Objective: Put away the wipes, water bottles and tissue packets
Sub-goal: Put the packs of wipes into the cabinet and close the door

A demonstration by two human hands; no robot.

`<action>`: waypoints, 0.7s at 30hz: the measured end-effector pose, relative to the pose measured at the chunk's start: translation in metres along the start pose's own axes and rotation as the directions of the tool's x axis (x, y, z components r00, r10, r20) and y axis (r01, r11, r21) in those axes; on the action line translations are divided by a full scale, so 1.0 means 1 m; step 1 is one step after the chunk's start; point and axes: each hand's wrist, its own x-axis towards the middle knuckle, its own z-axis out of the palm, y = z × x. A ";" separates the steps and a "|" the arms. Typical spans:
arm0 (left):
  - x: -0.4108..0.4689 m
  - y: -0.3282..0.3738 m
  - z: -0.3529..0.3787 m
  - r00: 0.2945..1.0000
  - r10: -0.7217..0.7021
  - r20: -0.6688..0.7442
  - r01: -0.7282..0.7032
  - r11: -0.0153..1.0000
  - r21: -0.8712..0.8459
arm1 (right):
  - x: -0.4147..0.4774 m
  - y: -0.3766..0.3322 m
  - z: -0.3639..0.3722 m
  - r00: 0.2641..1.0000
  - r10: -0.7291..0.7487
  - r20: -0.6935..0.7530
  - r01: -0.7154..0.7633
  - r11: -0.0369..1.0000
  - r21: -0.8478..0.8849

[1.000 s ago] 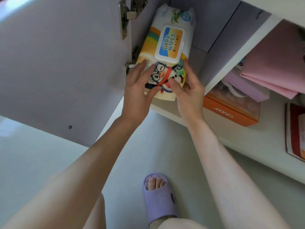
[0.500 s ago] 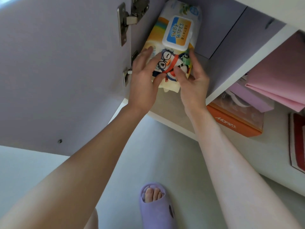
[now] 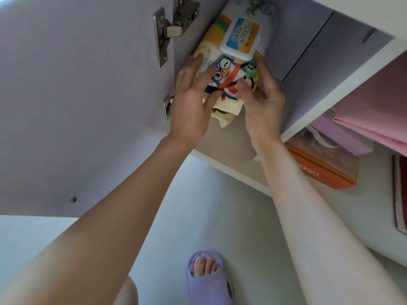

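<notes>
A pack of baby wipes, yellow and white with a penguin picture and a flip lid, lies inside the open cabinet compartment, its far end near the back wall. My left hand rests with straight fingers along the pack's left side, thumb across its near end. On the other side, my right hand presses the near right corner, thumb on top and fingers stretched along the edge. No water bottles or tissue packets are in view.
The lilac cabinet door stands open on the left with its metal hinge close to my left hand. A white divider bounds the compartment on the right. Beyond it lie an orange box and pink folded items. A purple slipper is on the floor below.
Both hands have slid the wipes pack deeper into the compartment, toward the back wall. Its near end now lies well inside the shelf's front edge.
</notes>
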 end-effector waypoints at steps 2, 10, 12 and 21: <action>-0.008 -0.003 -0.001 1.000 -0.007 -0.015 0.007 1.000 0.002 | -0.004 0.002 0.000 1.000 0.008 0.010 -0.008 1.000 0.005; 0.000 -0.007 0.006 1.000 0.030 0.000 -0.030 0.997 0.071 | 0.002 0.002 0.010 1.000 0.003 -0.010 -0.004 0.999 -0.052; 0.006 -0.008 0.008 1.000 0.024 -0.001 -0.024 0.997 0.073 | 0.006 0.002 0.013 1.000 -0.005 -0.026 0.003 0.999 -0.046; 0.011 -0.011 0.007 0.999 0.024 0.035 -0.027 0.997 0.076 | 0.008 -0.002 0.015 1.000 -0.016 -0.015 0.015 0.997 -0.078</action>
